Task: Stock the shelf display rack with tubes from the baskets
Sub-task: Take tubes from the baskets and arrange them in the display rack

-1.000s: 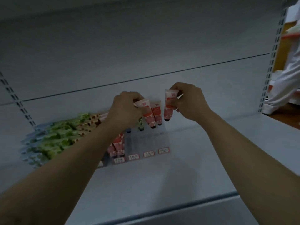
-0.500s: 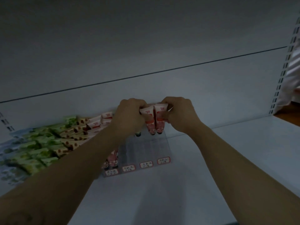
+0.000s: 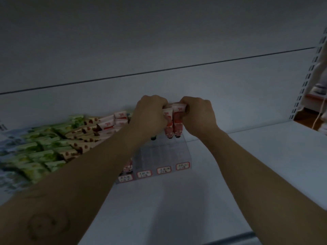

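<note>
Back wall [image 3: 159,41]: plain grey panel, straight ahead past both your hands.
Shelf [image 3: 247,174]: the flat white board under your arms, bare out to the right of your right hand.
Pile of packs [image 3: 53,147]: green and brown ones heaped off to the left of your left hand, with some red and white tubes [image 3: 115,122] lying at the far end, just beside that hand.
Rack [image 3: 159,152]: clear plastic, sitting right below your hands and sloping down toward you.
Left hand [image 3: 150,114]: fingers curled tight round the top of the left red tube [image 3: 168,124]. Can't tell if there's more tucked in that fist.
Right hand [image 3: 198,115]: fingers curled too, pinching the flat top of the right red tube [image 3: 177,124].
Both tubes: side by side, touching, caps pointing down at the back of the rack, between your two hands.
Stocked tubes [image 3: 128,167]: a few red ones in the rack's left slot, half hidden under your left forearm.
Price tags [image 3: 163,170]: red-edged, along the rack's front, nearer you than your hands. Too blurry to read.
</note>
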Tool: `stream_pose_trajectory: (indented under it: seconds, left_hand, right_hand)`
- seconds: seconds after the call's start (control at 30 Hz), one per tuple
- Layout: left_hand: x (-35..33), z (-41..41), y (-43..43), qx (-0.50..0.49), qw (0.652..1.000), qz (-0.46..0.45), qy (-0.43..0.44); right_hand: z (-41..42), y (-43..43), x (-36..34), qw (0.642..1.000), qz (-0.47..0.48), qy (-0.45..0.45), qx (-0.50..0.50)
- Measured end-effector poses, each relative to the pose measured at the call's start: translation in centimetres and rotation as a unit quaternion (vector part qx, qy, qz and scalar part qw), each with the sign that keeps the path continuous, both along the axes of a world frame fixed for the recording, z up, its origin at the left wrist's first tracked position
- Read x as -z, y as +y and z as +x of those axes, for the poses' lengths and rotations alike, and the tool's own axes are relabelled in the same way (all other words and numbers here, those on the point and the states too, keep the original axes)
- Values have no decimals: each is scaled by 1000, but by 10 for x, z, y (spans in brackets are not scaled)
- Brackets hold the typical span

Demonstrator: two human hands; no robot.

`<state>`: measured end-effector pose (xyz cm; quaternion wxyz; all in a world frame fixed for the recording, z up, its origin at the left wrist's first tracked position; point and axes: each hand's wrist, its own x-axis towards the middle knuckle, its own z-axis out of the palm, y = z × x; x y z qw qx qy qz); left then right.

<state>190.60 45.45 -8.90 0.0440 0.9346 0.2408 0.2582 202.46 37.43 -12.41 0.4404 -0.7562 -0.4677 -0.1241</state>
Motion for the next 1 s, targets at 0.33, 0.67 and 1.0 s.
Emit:
stream_pose_trajectory:
  seconds: [0.33,0.67,1.0]
  left_hand:
    - [0,-3,-3,4,999,-30,-24]
    - [0,-2,5,17,1000,19,-2]
    - [6,12,1,-20,999,-10,-23]
  right_hand:
    - [-8,-2,9,1000,0,-9,17]
    - [-7,2,4,998,-3,-56,-36]
    - [-8,-4,6,999,-13,24,24]
